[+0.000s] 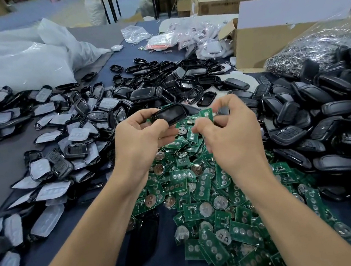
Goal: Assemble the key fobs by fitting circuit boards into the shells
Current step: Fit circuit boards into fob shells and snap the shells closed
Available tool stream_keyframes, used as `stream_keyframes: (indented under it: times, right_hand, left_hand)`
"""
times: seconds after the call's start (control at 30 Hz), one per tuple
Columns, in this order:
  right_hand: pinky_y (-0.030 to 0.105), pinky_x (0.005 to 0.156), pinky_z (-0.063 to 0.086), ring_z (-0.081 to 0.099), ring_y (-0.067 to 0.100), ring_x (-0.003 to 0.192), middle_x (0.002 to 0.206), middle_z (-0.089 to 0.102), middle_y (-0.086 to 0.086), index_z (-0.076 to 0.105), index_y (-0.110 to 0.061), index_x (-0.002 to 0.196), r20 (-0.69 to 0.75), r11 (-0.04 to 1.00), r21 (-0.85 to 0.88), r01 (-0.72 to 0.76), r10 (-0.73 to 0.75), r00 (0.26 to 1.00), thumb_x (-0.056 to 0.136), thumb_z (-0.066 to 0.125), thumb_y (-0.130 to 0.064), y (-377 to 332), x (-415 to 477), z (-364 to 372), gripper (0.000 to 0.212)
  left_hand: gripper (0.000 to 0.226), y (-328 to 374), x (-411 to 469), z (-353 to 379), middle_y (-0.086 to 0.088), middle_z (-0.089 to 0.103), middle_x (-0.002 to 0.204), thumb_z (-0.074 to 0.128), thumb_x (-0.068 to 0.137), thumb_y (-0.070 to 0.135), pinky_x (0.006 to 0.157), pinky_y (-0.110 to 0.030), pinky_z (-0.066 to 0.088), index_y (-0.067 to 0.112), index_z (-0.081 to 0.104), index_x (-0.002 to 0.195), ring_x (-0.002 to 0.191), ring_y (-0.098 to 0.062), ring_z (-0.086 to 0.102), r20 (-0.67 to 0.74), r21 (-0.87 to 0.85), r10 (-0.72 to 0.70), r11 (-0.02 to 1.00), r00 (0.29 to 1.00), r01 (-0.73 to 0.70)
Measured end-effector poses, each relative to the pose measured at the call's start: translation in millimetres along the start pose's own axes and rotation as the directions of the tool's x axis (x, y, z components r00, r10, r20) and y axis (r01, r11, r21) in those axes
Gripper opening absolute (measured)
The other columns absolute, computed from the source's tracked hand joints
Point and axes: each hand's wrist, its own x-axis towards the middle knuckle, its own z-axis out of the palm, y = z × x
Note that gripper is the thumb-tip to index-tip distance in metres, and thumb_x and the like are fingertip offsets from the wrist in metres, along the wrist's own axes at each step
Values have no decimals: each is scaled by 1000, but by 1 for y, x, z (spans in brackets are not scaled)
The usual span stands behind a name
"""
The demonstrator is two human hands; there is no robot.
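While the left hand (pixel 142 137) grips a black shell (pixel 169 116) lying left-to-right at frame centre, the right hand (pixel 231 130) pinches a circuit board (pixel 206 115) just beside its right end.

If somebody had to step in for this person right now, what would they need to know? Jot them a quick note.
Left hand: grips a black shell.
Right hand: its fingers pinch a green circuit board right beside the shell, not yet seated in it.
Stock: the pile of loose boards lies under the hands, the white-padded shells are heaped to the left, and the dark fob pieces to the right.
Done: I cannot tell how many fobs are finished.
Left: fit this board into the shell, then work on through the pile.
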Motion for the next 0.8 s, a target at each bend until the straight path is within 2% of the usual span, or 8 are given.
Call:
stream_keyframes:
  times: [0.07, 0.17, 0.33, 0.43, 0.53, 0.6, 0.67, 0.8]
  right_hand:
    - [38, 51, 47, 49, 15, 46, 56, 65, -6, 59, -26, 77, -6, 999, -37, 7, -7, 1000, 81, 83, -24, -1, 1, -2, 24]
    - [37, 63, 60, 67, 10, 59, 73, 74, -17, 77, -32, 79, -20, 999, -32, 9, -10, 1000, 80, 85, -19, -3, 1, -3, 15]
    - [24, 52, 52, 60, 5, 52, 73, 75, -20, 77, -32, 91, -14, 999, -23, 44, -44, 999, 86, 80, -15, -3, 0, -1, 18]
    - [35, 58, 59, 67, 13, 52, 66, 74, -16, 68, -30, 82, -1, 997, -64, 36, -36, 999, 85, 81, -19, -5, -2, -2, 18]
    - [46, 62, 62, 70, 19, 54, 61, 72, -11, 69, -26, 74, -13, 998, -51, 47, -48, 999, 81, 85, -21, -7, -3, -3, 18]
    - [41, 60, 60, 68, 13, 53, 61, 71, -15, 70, -27, 71, -40, 993, -80, 82, -86, 996, 80, 85, -22, -8, -4, -4, 18]
    - [30, 57, 57, 67, 8, 54, 63, 71, -20, 70, -27, 71, -67, 985, -126, 116, -125, 990, 80, 86, -21, -8, -5, -4, 19]
    - [20, 55, 54, 68, 4, 59, 68, 71, -21, 71, -29, 73, -102, 987, -121, 105, -118, 988, 81, 87, -21, -4, -3, -2, 19]
  left_hand:
    - [22, 0, 0, 0, -12, 80, 84, 70, 93, -2, 67, -29, 64, 15, 70, 107, 79, -27, 80, -3, 42, 15, 999, 1000, -15]
    - [22, -1, -1, 1, -9, 81, 83, 73, 92, -1, 66, -28, 63, 18, 75, 102, 77, -25, 80, 33, 123, 36, 992, 999, -40]
    - [35, 1, -7, 7, -8, 81, 82, 72, 90, -6, 65, -27, 63, 28, 81, 83, 75, -24, 80, 100, 119, 55, 991, 993, -66]
    - [38, 5, -8, 7, -9, 81, 86, 72, 88, -9, 67, -27, 63, 26, 84, 82, 77, -23, 79, 149, 65, 29, 997, 988, -39]
    - [38, 7, -9, 5, -12, 81, 90, 67, 87, -11, 69, -27, 63, 22, 85, 85, 82, -26, 80, 192, 13, 4, 1000, 981, -7]
    - [33, 7, -9, 4, -13, 81, 93, 66, 89, -10, 69, -28, 63, 17, 85, 88, 84, -29, 80, 202, -4, 2, 1000, 979, -1]
    - [32, 6, -9, 4, -15, 81, 93, 63, 92, -9, 69, -29, 63, 14, 85, 90, 84, -30, 80, 207, -12, 1, 1000, 978, 2]
    - [34, 6, -8, 4, -16, 81, 92, 62, 93, -9, 70, -30, 64, 15, 85, 87, 83, -31, 80, 210, -5, 2, 1000, 978, -1]
